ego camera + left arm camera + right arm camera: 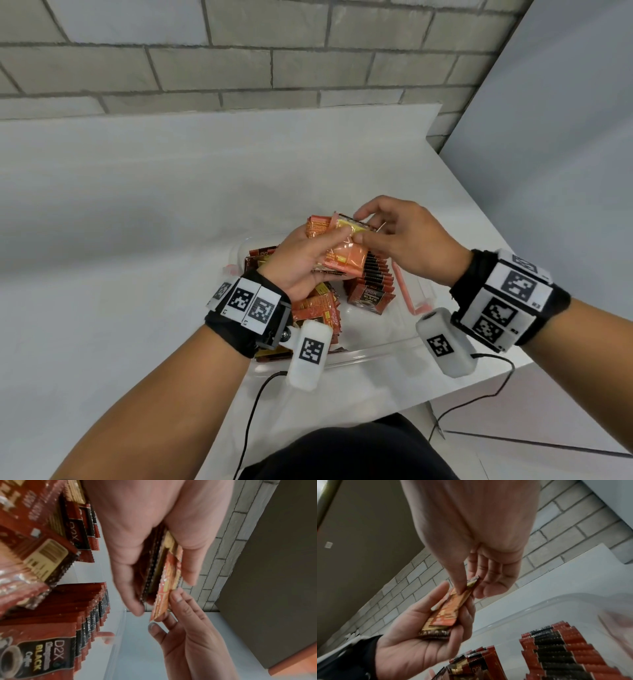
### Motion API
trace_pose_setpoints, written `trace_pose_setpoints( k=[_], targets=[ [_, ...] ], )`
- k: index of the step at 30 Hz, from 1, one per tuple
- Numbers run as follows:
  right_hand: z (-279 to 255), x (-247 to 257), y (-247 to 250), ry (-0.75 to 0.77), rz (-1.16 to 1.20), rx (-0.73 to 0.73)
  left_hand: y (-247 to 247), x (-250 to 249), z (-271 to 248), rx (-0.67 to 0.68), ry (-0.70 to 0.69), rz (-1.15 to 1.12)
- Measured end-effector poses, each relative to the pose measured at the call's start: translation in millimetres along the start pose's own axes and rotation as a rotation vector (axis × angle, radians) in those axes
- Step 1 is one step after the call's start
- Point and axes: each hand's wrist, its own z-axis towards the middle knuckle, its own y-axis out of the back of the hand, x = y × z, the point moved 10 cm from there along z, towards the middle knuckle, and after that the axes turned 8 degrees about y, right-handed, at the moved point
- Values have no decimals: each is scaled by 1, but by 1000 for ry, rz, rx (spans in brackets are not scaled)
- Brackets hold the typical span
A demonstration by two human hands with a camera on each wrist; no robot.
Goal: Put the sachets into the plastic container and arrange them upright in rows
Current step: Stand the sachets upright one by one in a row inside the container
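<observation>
Orange and dark-red foil sachets are bunched in the left hand, fanned flat with thumb on top and fingers curled under, right above the plastic container. Looks like that hand's working as a feeder stack so the other one can peel singles off. The right hand has thumb and fingertips pinching the top corner of the front sachet, probably to slide it free and drop it into a row.

Counting the bunch is tricky; from the left wrist view I'd say four or five edges, can't tell exactly. Inside the tub there's one neat upright row of black-label coffee sachets on the right side, roughly a dozen, plus a second upright row at the far left, mostly hidden behind the hand. A loose heap lies flat near the left wrist, so that side isn't sorted yet.

Container sits on a white table, brick wall behind. One tub, two hands, both busy.
</observation>
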Motion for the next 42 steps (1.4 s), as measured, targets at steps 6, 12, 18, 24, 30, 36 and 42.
trace_pose_setpoints(
  k=[6,12,18,24,30,36,42],
  targets=[
    [-6,26,16,228,-74,-210,19,-1,-1,-77,-13,-213],
    [-12,36,-7,316,-274,-72,24,-17,-3,-83,-118,-184],
    [6,36,3,183,-350,19,11,-14,0,-53,-99,4],
    [-2,13,-4,20,-339,229,29,-24,-1,-168,-117,-12],
    [-22,-34,-38,-142,-552,466,46,-33,1,-201,-151,-117],
    [-24,-54,-50,-203,-667,524,50,-22,0,-201,-115,-167],
    [-20,-55,-53,-185,-745,528,50,-21,0,-207,-101,-155]
  ],
)
